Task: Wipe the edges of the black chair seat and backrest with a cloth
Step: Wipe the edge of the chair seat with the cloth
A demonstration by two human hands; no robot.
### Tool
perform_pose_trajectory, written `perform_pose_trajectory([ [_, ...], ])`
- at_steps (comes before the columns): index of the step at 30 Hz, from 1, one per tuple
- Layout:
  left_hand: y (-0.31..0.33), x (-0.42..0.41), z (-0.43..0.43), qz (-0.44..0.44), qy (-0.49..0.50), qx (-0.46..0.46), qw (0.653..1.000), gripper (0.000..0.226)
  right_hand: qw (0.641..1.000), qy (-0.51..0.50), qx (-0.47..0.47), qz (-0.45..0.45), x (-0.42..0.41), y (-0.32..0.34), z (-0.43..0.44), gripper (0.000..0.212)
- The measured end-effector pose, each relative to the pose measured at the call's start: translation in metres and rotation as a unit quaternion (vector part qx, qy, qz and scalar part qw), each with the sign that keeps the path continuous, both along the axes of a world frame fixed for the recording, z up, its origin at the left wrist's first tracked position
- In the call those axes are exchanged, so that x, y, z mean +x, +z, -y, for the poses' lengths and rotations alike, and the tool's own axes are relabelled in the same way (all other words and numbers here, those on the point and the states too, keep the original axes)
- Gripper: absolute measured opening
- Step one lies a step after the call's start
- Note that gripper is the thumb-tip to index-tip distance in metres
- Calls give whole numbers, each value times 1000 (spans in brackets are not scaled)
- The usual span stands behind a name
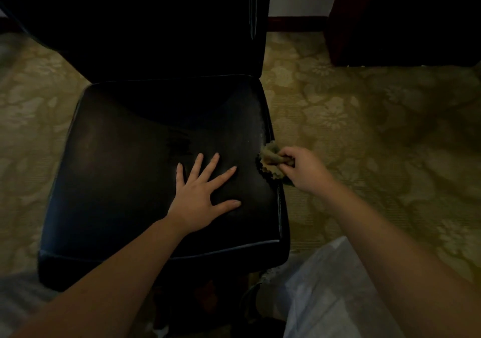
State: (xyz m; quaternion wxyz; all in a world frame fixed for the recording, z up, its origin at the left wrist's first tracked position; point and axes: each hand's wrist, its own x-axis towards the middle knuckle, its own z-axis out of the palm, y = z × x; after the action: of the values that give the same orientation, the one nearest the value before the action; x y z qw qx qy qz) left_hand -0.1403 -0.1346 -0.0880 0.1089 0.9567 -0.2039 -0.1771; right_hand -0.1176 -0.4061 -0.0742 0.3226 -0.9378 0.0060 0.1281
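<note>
Head view: the cloth [272, 159], a crumpled olive-tan rag, sits right of the frame's centre, bunched against the right edge of the black chair seat [145, 160] where the cushion rolls over to its side. The right hand [304, 168] has its grip clamped on the cloth, fingers and thumb curled round the bunch, and hangs just outside the seat, over the floor. The left hand [205, 194] lies flat on the seat beside it, fingers straight and spread, its grip apart and holding nothing; it looks to be steadying the chair

The step in hand seems to be the seat's right edge, roughly midway along it. Pale dusty marks [264, 126] show on that edge just above the cloth, so the next move likely calls for drawing the rag up the frame along the rim toward the rear corner, pressed onto the seam. The backrest [156, 25] rises dark in the upper centre; whether its edges, or the seat's front and left edges, are done cannot be told

The patterned carpet [364, 129] lies open to the right of the chair, giving the arm room to travel. Dark wooden furniture [403, 17] in the upper right stands well apart. Pale fabric [338, 298], probably clothing, fills the lower right near the seat's front corner
</note>
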Motion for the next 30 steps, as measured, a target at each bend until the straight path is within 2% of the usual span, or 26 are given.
perform_pose_trajectory([
  [6,0,0,3,-1,5,0,1000,78,999,-44,12,19,9,-1,-5,26],
  [9,-1,1,7,6,10,-7,1000,90,997,-68,11,42,11,-3,-9,22],
  [11,0,2,9,1,14,-5,1000,95,997,-63,22,27,9,-2,-7,18],
  [17,2,2,9,-10,13,-4,1000,86,999,-18,21,-22,10,6,4,14],
  [24,-2,4,10,-6,22,-27,999,89,998,-62,15,11,16,5,-9,16],
  [30,0,2,9,-8,20,-23,1000,85,999,2,19,-38,7,8,6,17],
])
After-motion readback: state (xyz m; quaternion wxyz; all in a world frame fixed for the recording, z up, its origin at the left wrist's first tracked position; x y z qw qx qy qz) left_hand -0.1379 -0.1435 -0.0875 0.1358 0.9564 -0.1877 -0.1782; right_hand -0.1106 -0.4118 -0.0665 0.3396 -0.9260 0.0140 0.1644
